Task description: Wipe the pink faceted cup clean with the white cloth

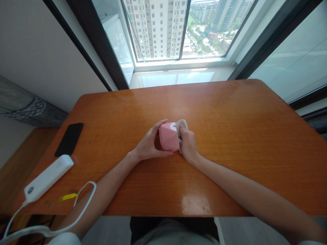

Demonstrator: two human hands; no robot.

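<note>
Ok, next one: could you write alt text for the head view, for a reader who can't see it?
A person's left grip holds a pink faceted object, the right grip a pale cloth at its side, over a wooden table. A dark phone and what looks like a white power strip lie at the table's left; a window is beyond.

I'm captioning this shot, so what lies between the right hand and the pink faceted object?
The head view shows a pale, crumpled cloth there, gripped by the right hand and seemingly against the side of the pink faceted object.
</note>
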